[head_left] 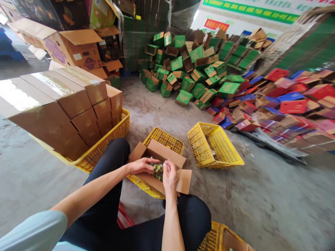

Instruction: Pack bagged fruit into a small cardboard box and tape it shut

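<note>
A small clear plastic package [157, 168] with green and yellowish contents is held over an open cardboard box [166, 152] between my knees. My left hand [142, 166] wraps round the package from the left. On its other side, my right hand [170, 173] has its fingers pinched together at the package's right edge. More green contents show inside the box below the hands, partly hidden. The box's flaps are folded outward, and it rests on a yellow plastic crate [144, 187].
At left, a yellow crate [123, 122] holds stacked taped cartons [49, 115]. Another yellow crate [217, 145] stands tilted at right, and one [213, 237] is near my right knee. Farther off are heaps of green boxes [184, 97] and red and blue boxes [293, 106].
</note>
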Demonstrator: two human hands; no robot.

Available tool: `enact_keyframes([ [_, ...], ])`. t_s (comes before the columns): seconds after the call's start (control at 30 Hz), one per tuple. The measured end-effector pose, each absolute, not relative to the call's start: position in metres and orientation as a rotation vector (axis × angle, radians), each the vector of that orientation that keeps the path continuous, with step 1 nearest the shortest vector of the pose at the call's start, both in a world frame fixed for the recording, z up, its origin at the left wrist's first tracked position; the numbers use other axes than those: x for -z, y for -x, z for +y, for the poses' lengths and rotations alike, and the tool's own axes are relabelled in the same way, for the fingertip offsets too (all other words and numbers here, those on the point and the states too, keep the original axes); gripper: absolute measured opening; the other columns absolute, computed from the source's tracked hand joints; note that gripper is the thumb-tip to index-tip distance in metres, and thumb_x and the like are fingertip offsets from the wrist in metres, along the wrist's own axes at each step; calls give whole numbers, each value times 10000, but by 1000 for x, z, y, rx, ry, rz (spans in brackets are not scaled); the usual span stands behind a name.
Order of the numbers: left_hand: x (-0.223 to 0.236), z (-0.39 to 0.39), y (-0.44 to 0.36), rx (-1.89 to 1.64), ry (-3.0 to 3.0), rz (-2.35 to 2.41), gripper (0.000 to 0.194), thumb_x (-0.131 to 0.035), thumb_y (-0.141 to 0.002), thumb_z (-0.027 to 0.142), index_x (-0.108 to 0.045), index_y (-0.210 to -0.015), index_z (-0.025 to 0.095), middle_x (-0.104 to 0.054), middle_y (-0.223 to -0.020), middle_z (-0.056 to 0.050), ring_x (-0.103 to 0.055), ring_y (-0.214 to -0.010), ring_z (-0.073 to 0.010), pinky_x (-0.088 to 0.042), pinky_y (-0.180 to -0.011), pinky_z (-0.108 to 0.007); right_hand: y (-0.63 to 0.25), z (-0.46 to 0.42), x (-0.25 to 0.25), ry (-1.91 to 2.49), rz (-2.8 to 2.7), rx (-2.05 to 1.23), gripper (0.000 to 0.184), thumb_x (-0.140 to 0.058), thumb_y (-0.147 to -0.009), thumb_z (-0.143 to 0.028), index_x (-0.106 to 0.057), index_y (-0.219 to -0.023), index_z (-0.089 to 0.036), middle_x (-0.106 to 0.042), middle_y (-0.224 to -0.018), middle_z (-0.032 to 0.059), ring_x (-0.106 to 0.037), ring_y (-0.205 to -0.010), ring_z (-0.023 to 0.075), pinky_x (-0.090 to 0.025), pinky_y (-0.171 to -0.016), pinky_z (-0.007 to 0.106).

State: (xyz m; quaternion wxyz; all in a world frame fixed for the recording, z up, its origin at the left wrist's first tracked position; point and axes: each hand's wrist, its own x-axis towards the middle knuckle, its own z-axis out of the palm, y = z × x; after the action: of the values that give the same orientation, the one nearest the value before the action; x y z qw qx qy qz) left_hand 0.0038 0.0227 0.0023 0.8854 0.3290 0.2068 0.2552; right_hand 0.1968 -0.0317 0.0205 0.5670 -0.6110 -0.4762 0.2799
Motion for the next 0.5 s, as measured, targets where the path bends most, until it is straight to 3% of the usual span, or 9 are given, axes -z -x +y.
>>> enact_keyframes([
  [0.1,-1,24,-3,-570,-678,481,686,-929,-707,211,-684,-1346,160,-705,-1250,-162,-730,-977,-233,-531,-937,-385,-206,-32,-17,1399,-830,-818,460,-788,-752,-584,-699,-976,-193,-739,-1085,105,-671,-1119,271,-520,-1054,454],
  [0.2,-1,26,-2,-603,-676,513,674,-937,-693,226,-702,-1321,156,-707,-1235,-157,-728,-912,-203,-548,-876,-341,-215,-34,-16,1383,-736,-828,500,-776,-761,-610,-682,-1013,-188,-742,-1094,101,-688,-1109,263,-565,-1006,446],
  [0.37,-1,27,-1,-611,-694,537,672,-935,-694,246,-706,-1319,151,-707,-1231,-161,-715,-850,-169,-545,-818,-296,-225,-33,-12,1254,-420,-960,428,-865,-682,-473,-676,-963,-213,-730,-1091,66,-658,-1187,252,-585,-975,417],
  [0.5,0,26,-2,-607,-708,557,669,-931,-698,247,-706,-1321,154,-711,-1228,-154,-717,-878,-179,-539,-828,-296,-229,-26,-3,1234,-307,-1030,325,-798,-723,-363,-679,-999,-239,-723,-1108,48,-692,-1118,222,-600,-926,400],
])
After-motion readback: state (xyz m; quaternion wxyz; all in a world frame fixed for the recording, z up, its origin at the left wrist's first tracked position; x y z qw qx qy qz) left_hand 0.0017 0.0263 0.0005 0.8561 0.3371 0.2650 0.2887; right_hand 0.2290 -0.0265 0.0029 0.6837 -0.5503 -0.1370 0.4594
